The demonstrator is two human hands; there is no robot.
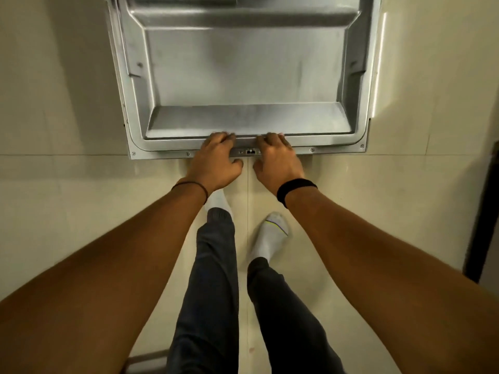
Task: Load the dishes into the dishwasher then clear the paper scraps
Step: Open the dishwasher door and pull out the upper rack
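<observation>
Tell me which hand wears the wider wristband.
The right hand: its black wristband is broad, while the left hand wears only a thin dark cord.

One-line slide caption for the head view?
Left hand and right hand grip the latch edge of the open dishwasher door, seen from above over a pale tiled floor.

The dishwasher door (243,76) is open, with its inner liner exposed and facing up. The liner is brushed stainless steel, pressed into a recessed, stepped pan. A latch (250,151) sits at the centre of the door's near edge, with screws (312,149) spaced along that edge.
</observation>
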